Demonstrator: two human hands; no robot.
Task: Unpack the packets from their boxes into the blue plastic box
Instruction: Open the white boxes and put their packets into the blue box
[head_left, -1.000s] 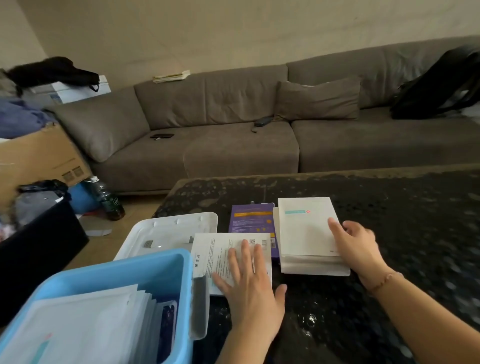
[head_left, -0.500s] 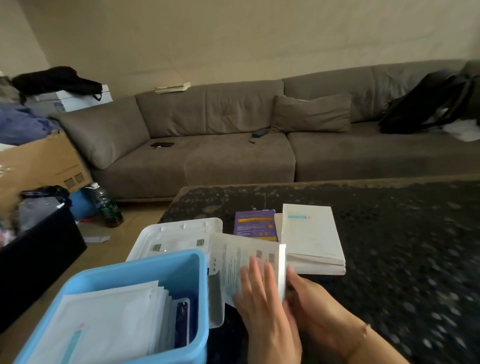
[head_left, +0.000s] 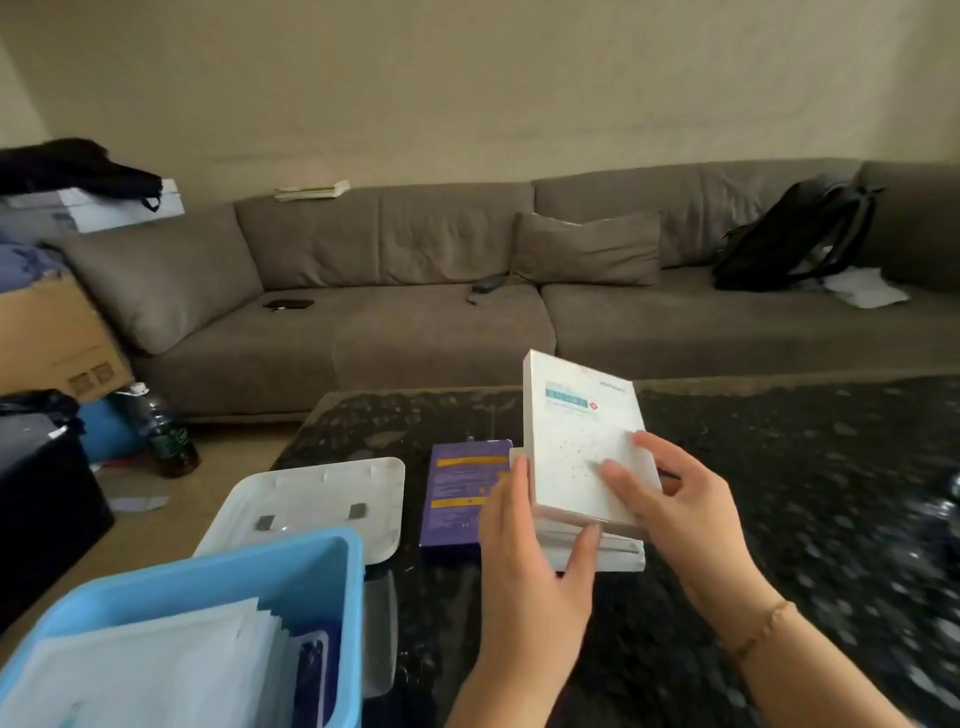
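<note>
Spanning the lower scene, the dark speckled stone tabletop (head_left: 779, 493) carries everything within reach. At 7 o'clock the open blue plastic box (head_left: 332, 566) stands near, already holding flat white packets (head_left: 156, 670). At centre the flat white cardboard box (head_left: 582, 441) is tilted up off a second white box (head_left: 613, 556), presumably for opening. The right hand (head_left: 670, 509) and left hand (head_left: 524, 561) both clamp it, fingers curled around its edges.
</note>
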